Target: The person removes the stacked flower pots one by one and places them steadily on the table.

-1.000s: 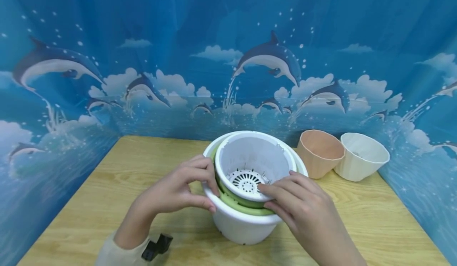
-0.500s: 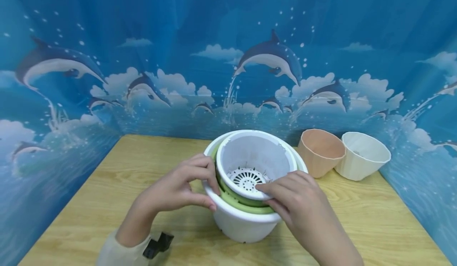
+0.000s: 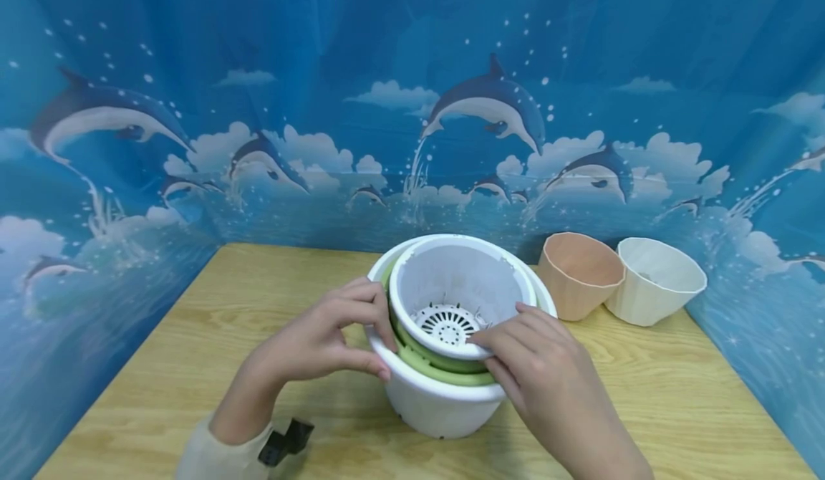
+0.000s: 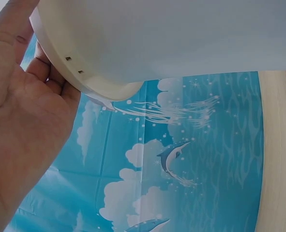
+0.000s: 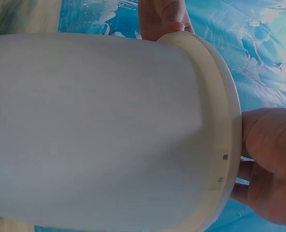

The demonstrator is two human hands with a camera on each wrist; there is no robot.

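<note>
In the head view a large white flowerpot (image 3: 445,417) stands on the table with a green pot (image 3: 445,376) nested in it. Inside the green one sits a smaller white pot (image 3: 460,272), its slotted bottom showing. My left hand (image 3: 329,333) grips the large pot's rim on the left, thumb outside and fingers over the edge. My right hand (image 3: 544,369) pinches the smaller white pot's near right rim, fingertips inside and thumb below. The right wrist view shows the large pot's outer wall (image 5: 94,130), with the right hand (image 5: 273,164) at its rim.
Behind and to the right, a peach-coloured pot (image 3: 576,283) and a cream pot (image 3: 654,283) stand side by side on the wooden table (image 3: 193,344). A blue dolphin-print curtain (image 3: 361,50) encloses the back and sides. A black clip (image 3: 286,443) is at the left sleeve.
My right hand's fingers curl in briefly, then one lifts again, while the pinch at the rim shifts slightly. The left hand and the nested pots stay in place.
</note>
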